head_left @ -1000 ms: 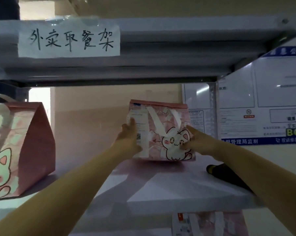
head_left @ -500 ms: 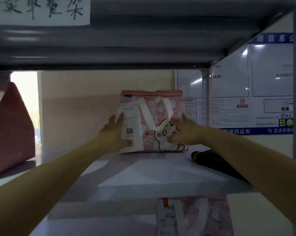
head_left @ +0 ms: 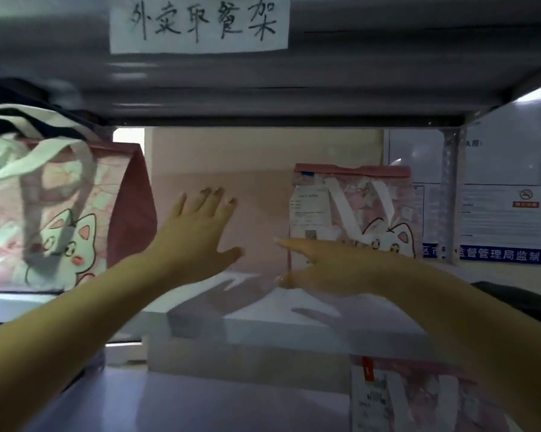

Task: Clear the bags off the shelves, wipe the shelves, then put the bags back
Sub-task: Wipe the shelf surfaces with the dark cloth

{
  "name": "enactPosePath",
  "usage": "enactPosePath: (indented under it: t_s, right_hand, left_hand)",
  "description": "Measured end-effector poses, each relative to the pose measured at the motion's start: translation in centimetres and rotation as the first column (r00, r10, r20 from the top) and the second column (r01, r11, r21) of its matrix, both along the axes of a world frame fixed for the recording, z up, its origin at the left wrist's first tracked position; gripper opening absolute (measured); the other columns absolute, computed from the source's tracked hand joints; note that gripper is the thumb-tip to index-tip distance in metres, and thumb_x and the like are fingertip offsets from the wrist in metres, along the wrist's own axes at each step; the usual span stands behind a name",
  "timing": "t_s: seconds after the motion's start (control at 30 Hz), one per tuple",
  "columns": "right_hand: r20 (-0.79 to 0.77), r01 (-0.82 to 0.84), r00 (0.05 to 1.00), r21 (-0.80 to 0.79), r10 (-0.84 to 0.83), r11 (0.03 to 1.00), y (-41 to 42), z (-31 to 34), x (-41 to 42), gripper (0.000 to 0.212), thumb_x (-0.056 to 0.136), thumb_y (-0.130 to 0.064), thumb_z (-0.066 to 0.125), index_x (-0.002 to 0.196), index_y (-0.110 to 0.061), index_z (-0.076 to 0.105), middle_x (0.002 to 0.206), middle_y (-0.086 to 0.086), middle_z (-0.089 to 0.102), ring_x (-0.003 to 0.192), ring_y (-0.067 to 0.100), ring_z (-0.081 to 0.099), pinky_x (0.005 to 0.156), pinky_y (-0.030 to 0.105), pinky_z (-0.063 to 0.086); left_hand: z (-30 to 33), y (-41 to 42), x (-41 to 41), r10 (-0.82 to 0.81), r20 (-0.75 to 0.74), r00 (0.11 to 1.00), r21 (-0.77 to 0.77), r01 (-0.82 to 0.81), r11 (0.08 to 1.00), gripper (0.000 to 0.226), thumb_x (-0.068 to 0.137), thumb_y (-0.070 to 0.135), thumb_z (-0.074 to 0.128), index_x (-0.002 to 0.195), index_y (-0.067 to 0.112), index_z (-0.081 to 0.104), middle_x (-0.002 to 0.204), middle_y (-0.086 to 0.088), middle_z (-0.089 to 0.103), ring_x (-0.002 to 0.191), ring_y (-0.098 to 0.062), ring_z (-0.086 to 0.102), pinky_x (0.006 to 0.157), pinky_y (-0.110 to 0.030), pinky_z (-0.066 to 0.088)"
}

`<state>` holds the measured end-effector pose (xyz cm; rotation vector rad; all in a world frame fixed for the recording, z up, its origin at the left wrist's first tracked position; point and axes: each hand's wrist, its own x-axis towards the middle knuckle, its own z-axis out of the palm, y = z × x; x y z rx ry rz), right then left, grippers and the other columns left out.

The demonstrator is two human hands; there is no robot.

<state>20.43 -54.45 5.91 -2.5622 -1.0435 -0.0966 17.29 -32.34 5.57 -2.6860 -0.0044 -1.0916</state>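
A small pink cartoon-cat bag (head_left: pixel 355 213) with white handles and a receipt on its front stands upright at the back right of the middle shelf (head_left: pixel 294 325). My left hand (head_left: pixel 197 238) hovers left of it with fingers spread and holds nothing. My right hand (head_left: pixel 319 266) is flat in front of the bag's lower left corner with its fingers straight; whether it touches the bag is unclear. A larger pink cat bag (head_left: pixel 60 213) stands at the shelf's left end. A third pink bag (head_left: pixel 412 397) sits on the shelf below.
The upper shelf (head_left: pixel 387 57) runs low overhead and carries a handwritten paper label (head_left: pixel 200 23). A steel post (head_left: pixel 450 194) stands right of the small bag. A dark object (head_left: pixel 518 294) lies at the shelf's right end. Notice boards cover the right wall.
Both hands have let go of the small bag, which now stands on the shelf. My left hand has drawn away to the left, fingers spread. The view has swung left, showing the large bag.
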Motion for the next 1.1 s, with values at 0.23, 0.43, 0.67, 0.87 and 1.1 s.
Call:
enactPosePath:
  t_s: [0.23,0.43,0.67,0.87,1.1]
  right_hand:
    - [-0.020,-0.075,0.997,0.148,0.079,0.986,10.0,-0.7,-3.0,0.081,0.088,-0.049,0.058,0.150,-0.040,0.007,0.159,-0.009,0.010,0.143,0.018,0.022,0.113,0.033,0.023]
    - [-0.071,-0.054,0.995,0.236,0.072,0.970,16.9,-1.0,-4.9,0.084,0.091,-0.039,0.058,0.153,-0.022,0.003,0.160,-0.002,0.010,0.144,0.016,0.021,0.104,0.021,0.023]
    - [-0.085,0.027,0.996,0.310,-0.001,0.950,22.1,-2.0,-6.1,0.103,0.078,-0.055,0.066,0.152,-0.022,0.002,0.157,0.000,0.022,0.141,0.017,0.029,0.103,0.024,0.027]
    - [-0.061,0.080,0.996,0.275,-0.066,0.958,23.6,-1.6,-5.9,0.096,0.084,-0.046,0.065,0.152,-0.017,0.006,0.156,0.004,0.025,0.140,0.020,0.030,0.109,0.029,0.028]
    - [-0.120,0.066,0.993,0.389,-0.021,0.919,23.6,-0.7,-4.0,0.047,0.092,-0.018,0.059,0.137,-0.022,0.045,0.130,-0.002,0.058,0.117,0.017,0.056,0.102,0.035,0.044]
  left_hand:
    - [-1.0,9.2,-5.7,0.025,0.036,0.999,0.023,-0.026,0.999,0.084,0.086,0.070,0.037,0.152,0.027,0.009,0.161,-0.003,0.000,0.148,-0.021,-0.004,0.118,-0.047,-0.005]
    - [-1.7,16.2,-10.4,0.028,0.005,1.000,0.000,-0.028,1.000,0.085,0.087,0.069,0.038,0.153,0.029,0.003,0.161,0.001,0.000,0.148,-0.019,-0.003,0.119,-0.047,-0.004]
    - [-2.1,24.3,-12.8,0.149,0.045,0.988,-0.095,-0.145,0.985,0.103,0.083,0.063,0.053,0.151,0.024,-0.013,0.157,-0.012,-0.023,0.144,-0.026,-0.022,0.118,-0.046,-0.007]
    - [-2.9,28.0,-12.5,0.158,0.031,0.987,-0.374,-0.135,0.918,0.124,0.070,0.065,0.067,0.149,0.022,-0.018,0.154,-0.011,-0.031,0.145,-0.034,-0.015,0.115,-0.057,0.011]
    - [-3.1,27.6,-9.7,-0.004,0.044,0.999,-0.478,0.024,0.878,0.123,0.071,0.054,0.075,0.151,0.024,-0.014,0.156,-0.009,-0.027,0.136,-0.038,0.034,0.106,-0.044,0.037]
